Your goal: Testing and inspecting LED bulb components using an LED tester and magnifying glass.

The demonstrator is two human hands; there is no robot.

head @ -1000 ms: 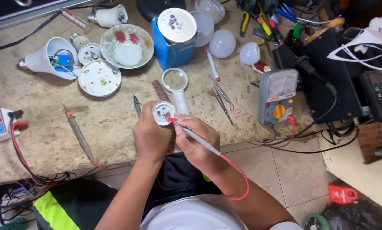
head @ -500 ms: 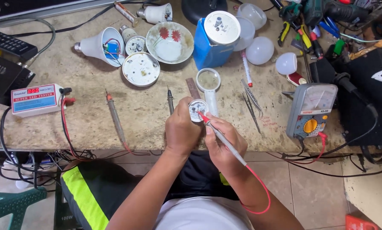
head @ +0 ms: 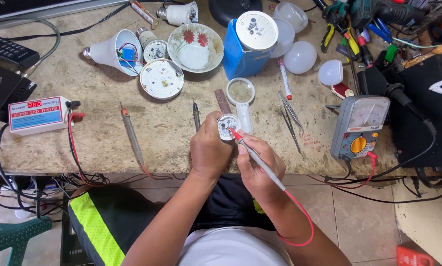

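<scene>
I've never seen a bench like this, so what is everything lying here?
round board: 1, white, in left hand
probe: 1, grey with red tip, in right hand, tip on board
spare probes: 2, bench left of hands
magnifier: 1, above board
tweezers: 2, right of magnifier
meter: 1, grey, right
tester: 1, white, left edge
bowl: 1, flowered, top
domes: several, white, top right
blue box: 1, top centre
left hand: 1
right hand: 1

magnifier [head: 241, 92] ahead, bare bench [head: 171, 128] left
</scene>
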